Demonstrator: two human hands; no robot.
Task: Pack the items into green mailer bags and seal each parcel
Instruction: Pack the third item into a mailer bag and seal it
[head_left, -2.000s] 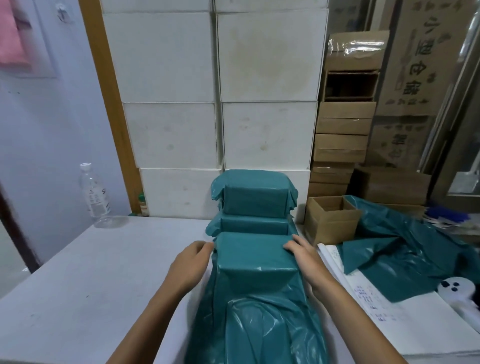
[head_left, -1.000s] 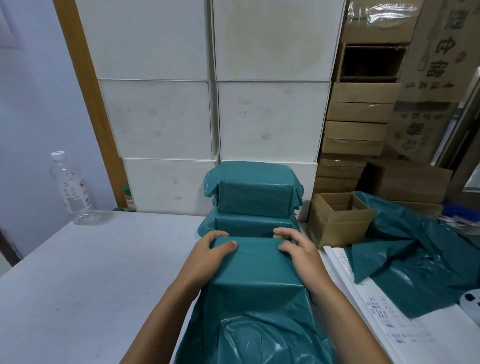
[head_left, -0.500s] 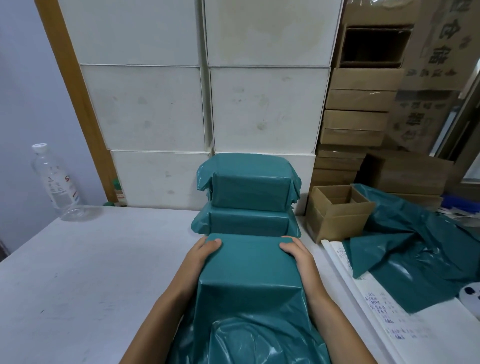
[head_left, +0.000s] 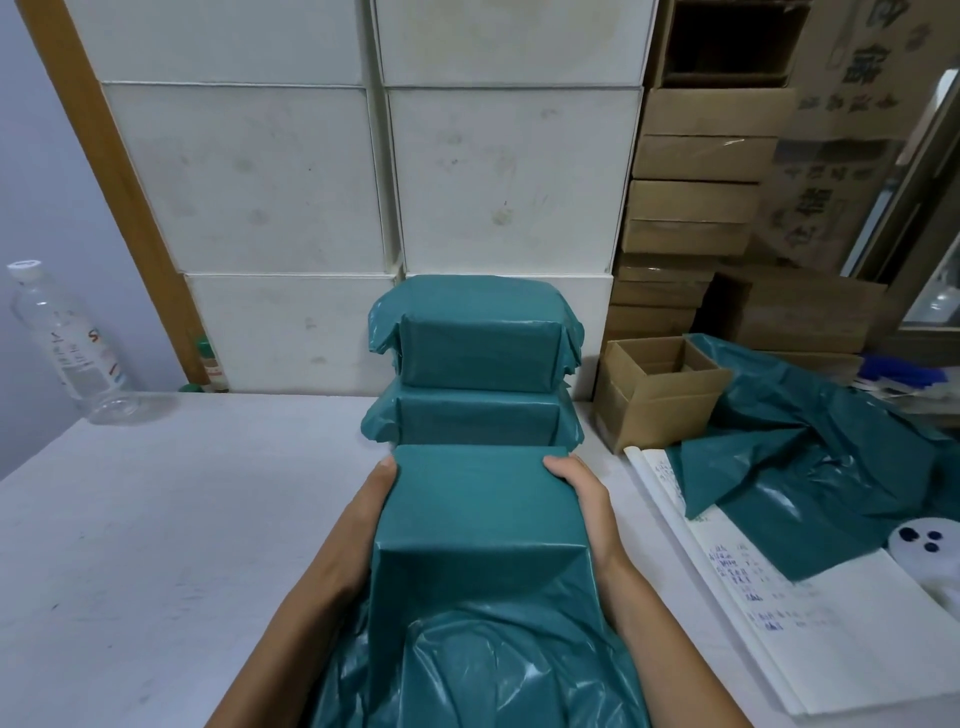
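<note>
A box-shaped item inside a green mailer bag (head_left: 480, 506) lies on the white table (head_left: 156, 545) in front of me, the bag's loose open end trailing toward me. My left hand (head_left: 371, 512) grips its left side and my right hand (head_left: 584, 501) grips its right side, fingertips curled over the far top corners. Just behind it stand two wrapped green parcels (head_left: 475, 358) stacked against the white boxes.
A clear plastic bottle (head_left: 65, 340) stands at the far left. An open cardboard box (head_left: 657, 387) sits to the right, with loose green mailer bags (head_left: 810, 457), a written paper sheet (head_left: 743, 582) and a white device (head_left: 930, 556). White boxes (head_left: 363, 182) and brown cartons (head_left: 696, 202) line the back.
Both hands slid from the top far edge of the bagged box down to its sides. The view tilted down and closer.
</note>
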